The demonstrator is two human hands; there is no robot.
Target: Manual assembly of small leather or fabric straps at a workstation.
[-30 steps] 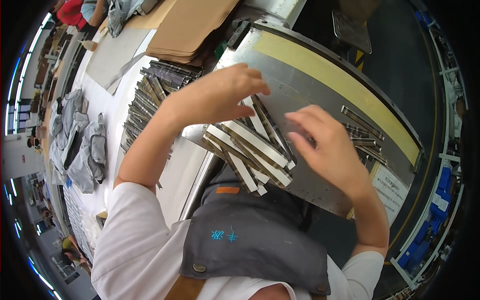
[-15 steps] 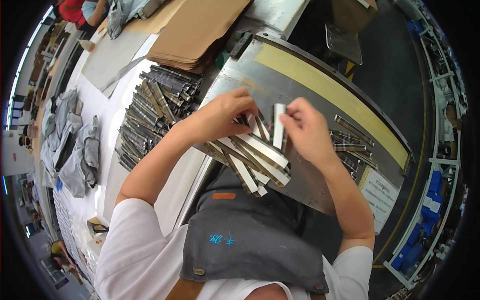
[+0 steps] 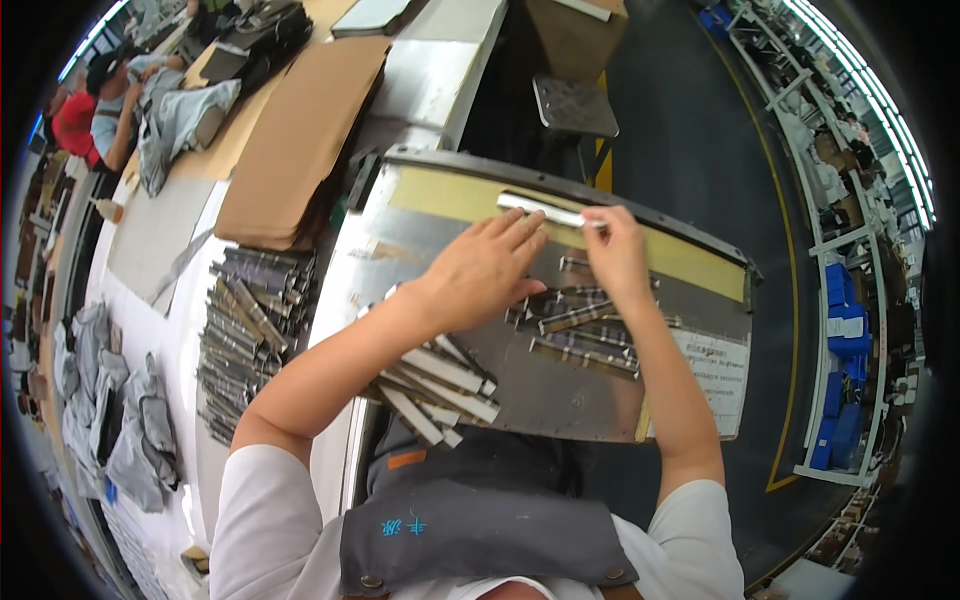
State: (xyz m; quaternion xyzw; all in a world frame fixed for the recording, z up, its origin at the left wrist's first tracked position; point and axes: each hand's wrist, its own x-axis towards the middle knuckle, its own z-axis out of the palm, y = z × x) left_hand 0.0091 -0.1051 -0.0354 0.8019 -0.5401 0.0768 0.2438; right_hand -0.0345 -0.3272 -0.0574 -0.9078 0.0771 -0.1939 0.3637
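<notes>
While 2 bare hands work above it, the grey metal board (image 3: pixel 560 400) fills the space beneath them, a yellow band (image 3: pixel 700 272) running along its edge beyond the fingertips. Off to the left of the left hand (image 3: pixel 480 265) lies a stack of brown sheets (image 3: pixel 300 140); nearer, beside that forearm, a big heap of dark strips (image 3: pixel 250 340), seemingly placed within easy reach. On the near side of the left wrist, white-faced strips (image 3: pixel 440 390) fan out, probably loose so single pieces lift readily. Between the hands and nearer the body, plaid strips (image 3: pixel 590 350) sit bunched, apparently kept separate. And look here: 1 white strip (image 3: pixel 560 214) bridges the hands at the yellow band! The right hand (image 3: pixel 615 250) pinches its right end, thumb against fingers; the left stretches palm down, fingertips toward the other end, likely steadying it. Now the writing: right of the right forearm, a white sheet (image 3: pixel 705 375) carries print too small to read; below both hands, blue characters (image 3: pixel 405 527) mark the grey apron (image 3: pixel 480 545).
</notes>
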